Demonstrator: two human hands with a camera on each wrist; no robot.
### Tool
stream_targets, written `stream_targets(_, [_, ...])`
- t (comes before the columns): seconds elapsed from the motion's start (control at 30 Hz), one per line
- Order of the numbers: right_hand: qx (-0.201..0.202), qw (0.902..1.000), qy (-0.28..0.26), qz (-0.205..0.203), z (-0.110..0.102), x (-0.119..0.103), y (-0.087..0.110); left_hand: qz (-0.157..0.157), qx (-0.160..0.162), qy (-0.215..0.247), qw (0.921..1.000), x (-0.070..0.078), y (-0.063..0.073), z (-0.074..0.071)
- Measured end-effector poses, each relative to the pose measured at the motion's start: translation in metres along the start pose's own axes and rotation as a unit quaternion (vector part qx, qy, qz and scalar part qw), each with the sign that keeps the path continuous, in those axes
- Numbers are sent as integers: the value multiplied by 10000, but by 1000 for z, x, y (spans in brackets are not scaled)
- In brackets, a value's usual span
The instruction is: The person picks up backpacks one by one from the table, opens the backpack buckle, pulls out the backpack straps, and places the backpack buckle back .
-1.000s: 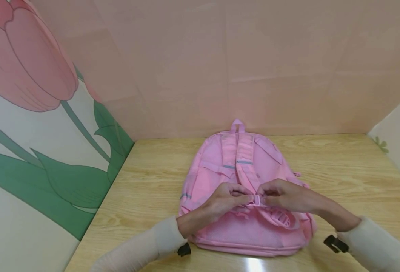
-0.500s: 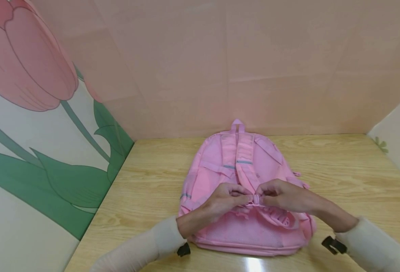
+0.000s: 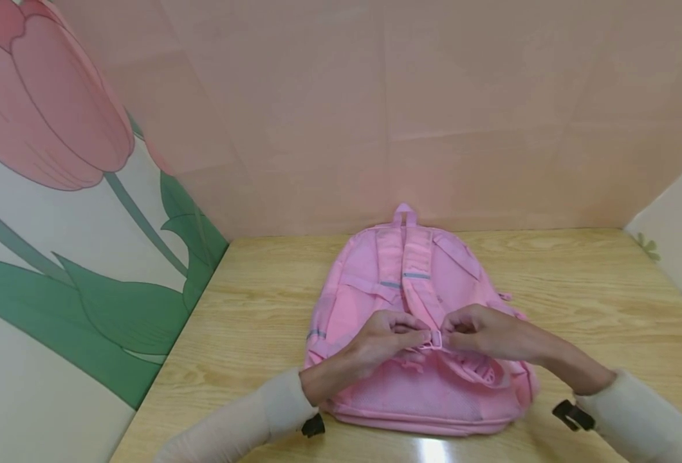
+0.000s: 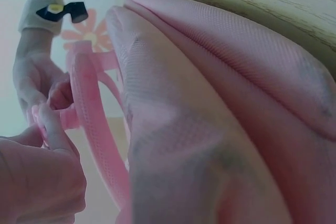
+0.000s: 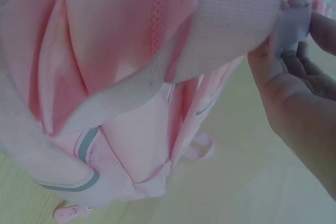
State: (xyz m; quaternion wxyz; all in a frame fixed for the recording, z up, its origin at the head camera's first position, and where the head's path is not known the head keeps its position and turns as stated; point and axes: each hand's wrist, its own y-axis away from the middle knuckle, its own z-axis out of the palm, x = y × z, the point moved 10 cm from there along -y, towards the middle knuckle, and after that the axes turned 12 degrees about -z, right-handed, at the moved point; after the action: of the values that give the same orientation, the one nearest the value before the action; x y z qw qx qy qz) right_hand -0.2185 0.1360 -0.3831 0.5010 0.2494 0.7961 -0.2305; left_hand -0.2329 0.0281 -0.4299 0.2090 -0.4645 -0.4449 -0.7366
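A pink backpack [image 3: 399,392] lies on the table with its straps facing up. Over its lower half, my left hand [image 3: 384,337] pinches a small pink plastic buckle [image 3: 437,339] between thumb and fingers. Just to the right, my right hand [image 3: 486,331] pinches the webbing strap [image 5: 295,24] that leads to this buckle. Both hands nearly meet, fingertips close together, in the left wrist view as well. How the webbing runs through the buckle is partly hidden by the fingers. A padded shoulder strap [image 4: 89,90] stands up from the bag beside the hands.
The backpack rests on a wood-grain table [image 3: 271,289]. A plain pinkish wall covering [image 3: 433,116] rises behind it, and a wall with a tulip picture [image 3: 51,103] stands on the left. A zip pull [image 5: 72,213] hangs off the bag's side.
My right hand shifted slightly left toward the buckle, then slightly back to the right. The left hand kept its pinch, and the backpack stayed in place.
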Motion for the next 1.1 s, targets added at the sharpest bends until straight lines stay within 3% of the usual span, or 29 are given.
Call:
stream_targets(0.23, [-154,9992,-329,-163,0,-4,2,149,-7,-30,9999,2,1,0])
stream_targets(0.77, [-43,9996,71,-278,1,-3,-3,141,-21,4,9999,0,1,1])
stream_targets(1.1, [-8,9998,-189,-45,2,0,-4,84,44,33,9999,0,-1,0])
